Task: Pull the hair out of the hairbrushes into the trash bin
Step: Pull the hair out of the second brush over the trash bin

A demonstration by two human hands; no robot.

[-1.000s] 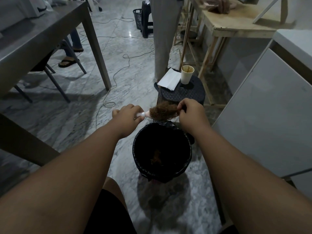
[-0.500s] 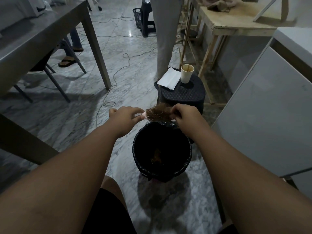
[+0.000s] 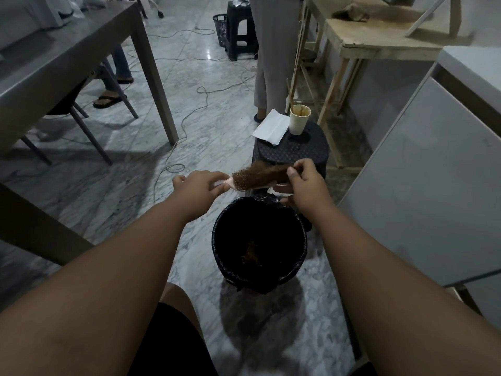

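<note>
Pinching: right hand [image 3: 305, 183], thumb and forefinger closed on the brown hair [image 3: 264, 170] at the far end of the hairbrush [image 3: 250, 180]; remaining fingers curled underneath, wrist bent slightly down, forearm reaching forward over the trash bin [image 3: 259, 240].

Left hand [image 3: 200, 185]: fingers pressed together around the pale handle, holding the brush roughly level, just beyond the bin's far rim; forearm extended from the lower left.

Hairbrush: round type, bristles at the handle end showing bare, the rest wrapped in a matted sleeve of hair.

Trash bin: black, lined with a dark bag, on the floor directly below and slightly nearer than the brush; a small clump of brown hair lies at its bottom.

Beyond the bin: dark stool [image 3: 291, 150] carrying a paper cup [image 3: 299, 119] and a folded white paper [image 3: 271, 127].

Risks, as judged:
- Brush sits over the bin's far edge, not its centre; hair pulled free there may drop on the floor or the stool.
- Matted hair may tear, leaving strands caught in the bristles, if only a thin pinch is drawn.
- A hard tug against a light hold on the handle could twist or jerk the brush loose.
</note>
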